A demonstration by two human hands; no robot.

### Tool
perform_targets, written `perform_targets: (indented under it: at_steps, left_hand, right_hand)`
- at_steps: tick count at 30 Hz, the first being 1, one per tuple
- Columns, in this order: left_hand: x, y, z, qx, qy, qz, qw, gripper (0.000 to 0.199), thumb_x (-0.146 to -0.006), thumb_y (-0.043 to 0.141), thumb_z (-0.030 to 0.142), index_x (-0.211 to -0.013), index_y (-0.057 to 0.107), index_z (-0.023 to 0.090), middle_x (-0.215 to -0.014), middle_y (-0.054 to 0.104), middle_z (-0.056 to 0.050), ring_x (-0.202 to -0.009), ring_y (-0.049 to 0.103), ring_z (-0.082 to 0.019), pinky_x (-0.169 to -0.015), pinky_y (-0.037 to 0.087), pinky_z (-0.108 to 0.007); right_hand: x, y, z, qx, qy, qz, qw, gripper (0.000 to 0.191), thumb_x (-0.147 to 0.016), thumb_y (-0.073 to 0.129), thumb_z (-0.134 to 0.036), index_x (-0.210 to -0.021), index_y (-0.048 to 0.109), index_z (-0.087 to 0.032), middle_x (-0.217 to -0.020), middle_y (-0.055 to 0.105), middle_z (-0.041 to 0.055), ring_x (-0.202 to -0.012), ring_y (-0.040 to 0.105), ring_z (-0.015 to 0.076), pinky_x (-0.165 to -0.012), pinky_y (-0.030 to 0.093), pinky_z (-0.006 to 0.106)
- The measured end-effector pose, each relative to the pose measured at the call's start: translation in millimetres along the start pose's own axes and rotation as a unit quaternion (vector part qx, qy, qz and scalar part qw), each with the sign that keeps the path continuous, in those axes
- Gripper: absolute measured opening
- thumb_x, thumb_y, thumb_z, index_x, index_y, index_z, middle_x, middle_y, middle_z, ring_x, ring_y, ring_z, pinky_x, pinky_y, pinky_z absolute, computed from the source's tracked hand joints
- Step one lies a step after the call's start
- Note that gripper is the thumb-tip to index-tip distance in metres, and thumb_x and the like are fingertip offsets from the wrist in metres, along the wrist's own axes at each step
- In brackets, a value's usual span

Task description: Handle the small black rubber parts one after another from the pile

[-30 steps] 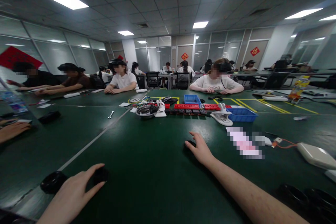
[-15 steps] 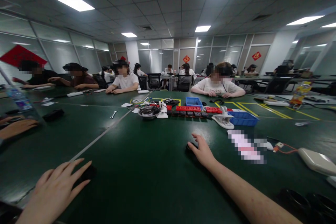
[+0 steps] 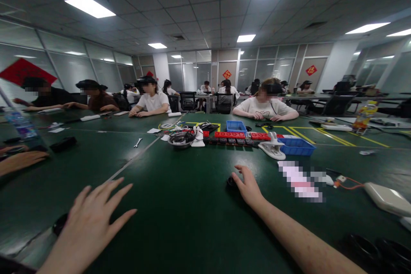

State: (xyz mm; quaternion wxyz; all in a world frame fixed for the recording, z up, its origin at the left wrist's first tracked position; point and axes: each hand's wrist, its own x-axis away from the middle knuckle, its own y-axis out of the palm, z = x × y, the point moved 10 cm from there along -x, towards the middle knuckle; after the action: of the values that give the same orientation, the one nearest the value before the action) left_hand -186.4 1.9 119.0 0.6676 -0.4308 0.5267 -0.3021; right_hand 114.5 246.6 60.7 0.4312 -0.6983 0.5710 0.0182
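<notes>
My left hand (image 3: 96, 216) hovers low over the green table at lower left, palm down, fingers spread and stretched out. It holds nothing that I can see. Just left of its wrist, a dark round object (image 3: 59, 224) shows partly behind it. My right hand (image 3: 249, 186) rests on the table right of centre, thumb and forefinger apart. By its thumb sits a small black round object (image 3: 230, 182), touching or almost touching it. The other right fingers are mostly hidden behind the hand.
Ahead lie red power strips (image 3: 229, 134), a bowl of cables (image 3: 180, 140), a white clamp (image 3: 272, 147) and blue bins (image 3: 295, 145). A wrench (image 3: 138, 142) lies left. Black rings (image 3: 362, 246) and a beige box (image 3: 387, 198) are right. Several people sit around; a co-worker's hand (image 3: 28, 161) rests at left.
My left hand has moved forward and right, uncovering the dark object near its wrist. My right hand has barely moved; more of the black round object shows beside its thumb.
</notes>
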Motion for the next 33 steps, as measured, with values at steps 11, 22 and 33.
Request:
perform_targets:
  at_steps: [11, 22, 33]
  left_hand:
    - [-73, 100.3, 272, 0.191, 0.280, -0.118, 0.933, 0.055, -0.066, 0.060, 0.044, -0.113, 0.047, 0.018, -0.109, 0.054, -0.008, -0.101, 0.047, -0.025, -0.089, 0.035, -0.040]
    - [-102, 131.0, 278, 0.186, 0.297, -0.171, 0.921, 0.031, -0.066, 0.064, 0.031, -0.095, 0.058, 0.021, -0.096, 0.056, -0.003, -0.091, 0.049, -0.019, -0.079, 0.041, -0.029]
    - [-52, 100.6, 178, 0.163, 0.198, -0.286, 0.923, 0.045, -0.064, 0.063, 0.038, -0.106, 0.054, 0.028, -0.098, 0.053, -0.002, -0.092, 0.048, -0.020, -0.079, 0.040, -0.032]
  right_hand:
    - [2, -17, 0, -0.031, 0.000, 0.069, 0.997, 0.036, -0.083, 0.035, -0.037, -0.110, 0.041, -0.015, -0.107, 0.048, 0.0107, -0.092, 0.048, 0.0196, -0.083, 0.039, 0.038]
    - [-5, -6, 21, -0.071, 0.025, 0.062, 0.995, 0.034, -0.082, 0.035, -0.039, -0.102, 0.048, -0.015, -0.100, 0.052, 0.0102, -0.088, 0.050, 0.0195, -0.081, 0.041, 0.038]
    - [-3, -1, 11, -0.048, 0.026, 0.013, 0.998, 0.033, -0.083, 0.034, -0.038, -0.102, 0.048, -0.014, -0.098, 0.051, 0.0101, -0.083, 0.050, 0.0183, -0.077, 0.043, 0.035]
